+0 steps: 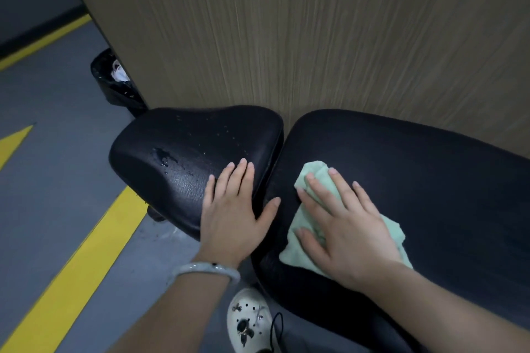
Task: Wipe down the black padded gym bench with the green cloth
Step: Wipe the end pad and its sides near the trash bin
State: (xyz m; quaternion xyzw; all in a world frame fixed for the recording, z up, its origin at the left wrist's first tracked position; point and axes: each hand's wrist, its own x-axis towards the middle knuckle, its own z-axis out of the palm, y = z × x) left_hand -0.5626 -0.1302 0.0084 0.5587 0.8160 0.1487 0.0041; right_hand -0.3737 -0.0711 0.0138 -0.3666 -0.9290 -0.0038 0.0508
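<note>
Head view looks down on the black padded bench (401, 169), two pads with a narrow seam between them, set close against a wood-grain wall panel (315, 31). On the larger pad, the right hand (344, 223) lies flat on the green cloth (304, 249), fingers straight and spread, pressing it into the vinyl. The cloth sits bunched directly under the palm and fingers: its far corner pokes out past the fingertips (332, 171) toward the wall, one edge shows beside the thumb on the near left, and another flap spills out by the wrist on the right. Nothing is curled round it; it is pinned, not gripped.

Over on the smaller seat pad (177, 157), the left hand (232, 215) rests palm down near the seam, fingers straight and together, thumb stretched out across the gap, holding nothing. A pale bangle (206, 269) circles that wrist. Beyond those fingers, water droplets (165, 156) and a small wet patch glisten on the seat pad, apart from the cloth.

Below, a white clog (248, 321) with charms stands on the grey floor (57, 152), crossed by yellow stripes (86, 261). A black bin (114, 80) sits at the panel's corner.
</note>
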